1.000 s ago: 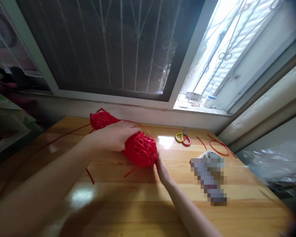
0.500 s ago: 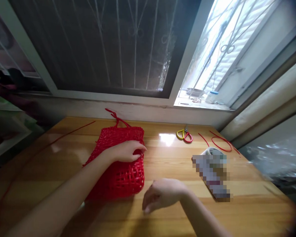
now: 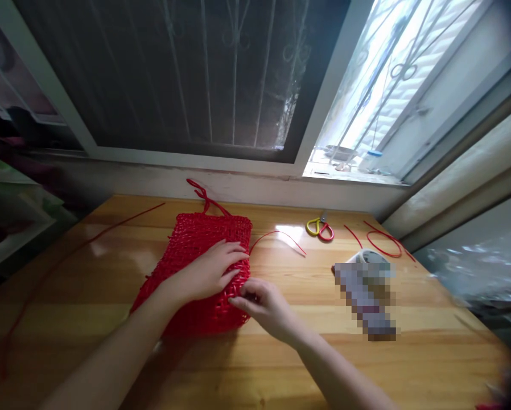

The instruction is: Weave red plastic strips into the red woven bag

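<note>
A red woven bag (image 3: 208, 233) of plastic strips lies on the table, its twisted red cord (image 3: 204, 196) sticking out at the far end. My left hand (image 3: 215, 270) rests across the middle of the weave with its fingers spread. At the bag's lower right edge is my right hand (image 3: 262, 299), thumb and fingers drawn together against the weave. Whatever sits between those fingertips is too small to make out. From the bag's right side a thin red strip (image 3: 281, 232) arcs out over the table.
Scissors with yellow and red handles (image 3: 319, 228) lie at the back right. Beside them are a tape roll (image 3: 373, 259), a blurred-out flat object (image 3: 362, 304) and loose red strips (image 3: 383, 250). A long red strip (image 3: 110, 228) runs along the left. Behind the wooden table (image 3: 281, 364) is a window.
My right hand has moved up and left from beside the bag onto its edge, fingers closing. A thin red strip now shows right of the bag. My left hand has flattened more.
</note>
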`<action>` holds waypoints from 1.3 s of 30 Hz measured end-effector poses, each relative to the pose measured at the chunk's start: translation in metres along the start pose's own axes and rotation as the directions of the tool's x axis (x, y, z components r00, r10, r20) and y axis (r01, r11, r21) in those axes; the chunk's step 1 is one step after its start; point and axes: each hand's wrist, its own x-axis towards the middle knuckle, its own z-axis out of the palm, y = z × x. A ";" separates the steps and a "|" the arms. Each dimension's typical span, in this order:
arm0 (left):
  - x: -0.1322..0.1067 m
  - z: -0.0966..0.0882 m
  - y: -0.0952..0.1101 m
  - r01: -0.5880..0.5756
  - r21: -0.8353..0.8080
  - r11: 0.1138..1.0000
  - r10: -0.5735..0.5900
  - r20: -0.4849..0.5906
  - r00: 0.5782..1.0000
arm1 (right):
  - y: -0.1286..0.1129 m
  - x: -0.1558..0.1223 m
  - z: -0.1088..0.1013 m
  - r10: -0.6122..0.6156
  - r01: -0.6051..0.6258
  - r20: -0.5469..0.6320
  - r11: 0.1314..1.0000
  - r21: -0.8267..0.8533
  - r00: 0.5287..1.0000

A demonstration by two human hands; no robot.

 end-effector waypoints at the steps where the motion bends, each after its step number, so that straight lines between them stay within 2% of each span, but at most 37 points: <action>1: -0.009 0.006 0.002 0.041 0.020 0.999 -0.039 -0.064 0.997 | 0.002 0.001 -0.001 0.048 -0.048 0.005 0.998 0.041 0.999; 3: -0.025 0.018 0.004 0.090 0.041 0.995 -0.083 -0.141 0.987 | 0.008 0.002 -0.005 0.138 -0.140 0.026 0.979 0.149 0.990; 6: -0.039 0.031 0.004 0.087 0.073 0.994 -0.074 -0.165 0.984 | 0.015 0.002 -0.009 0.198 -0.193 0.005 0.948 0.253 0.980; 10: -0.042 0.034 0.000 0.074 0.086 0.994 -0.060 -0.149 0.987 | 0.019 0.003 -0.008 0.295 -0.277 0.008 0.889 0.365 0.955; 12: -0.041 0.033 -0.001 0.068 0.090 0.994 -0.054 -0.149 0.987 | 0.020 0.005 -0.005 0.296 -0.260 -0.027 0.875 0.409 0.955; 16: -0.041 0.036 -0.001 0.066 0.099 0.993 -0.050 -0.156 0.987 | 0.023 0.007 0.006 0.213 -0.152 -0.101 0.893 0.423 0.972; 18: -0.041 0.037 -0.001 0.064 0.095 0.993 -0.048 -0.165 0.985 | 0.025 0.005 0.011 0.190 -0.100 -0.184 0.907 0.410 0.964; 20: -0.042 0.038 -0.001 0.064 0.086 0.994 -0.048 -0.173 0.984 | 0.026 0.002 0.014 0.117 -0.020 -0.309 0.954 0.299 0.944; 21: -0.042 0.038 -0.002 0.064 0.081 0.995 -0.049 -0.176 0.983 | 0.026 0.000 0.014 0.037 0.034 -0.348 0.980 0.197 0.937; 23: -0.043 0.038 -0.002 0.063 0.073 0.995 -0.049 -0.180 0.982 | 0.025 -0.003 0.010 -0.170 0.168 -0.318 0.985 -0.036 0.933; 25: -0.044 0.038 -0.003 0.058 0.065 0.996 -0.045 -0.186 0.982 | 0.024 -0.005 0.004 -0.351 0.313 -0.187 0.928 -0.204 0.918; 27: -0.044 0.038 -0.004 0.057 0.056 0.997 -0.045 -0.195 0.980 | 0.024 -0.006 -0.002 -0.455 0.408 -0.089 0.855 -0.319 0.886; 29: -0.044 0.039 -0.003 0.061 0.048 0.997 -0.049 -0.208 0.977 | 0.027 -0.007 -0.006 -0.500 0.409 -0.102 0.795 -0.448 0.860; 31: -0.044 0.040 -0.003 0.060 0.043 0.997 -0.049 -0.219 0.974 | 0.030 -0.009 -0.008 -0.538 0.370 -0.182 0.751 -0.547 0.823; 34: -0.044 0.040 -0.003 0.053 0.044 0.998 -0.042 -0.220 0.975 | 0.030 -0.014 -0.007 -0.591 0.409 -0.230 0.742 -0.532 0.773; 39: -0.048 0.039 -0.005 0.052 0.065 0.997 -0.040 -0.180 0.983 | 0.020 -0.025 -0.002 -0.565 0.503 -0.213 0.816 -0.285 0.797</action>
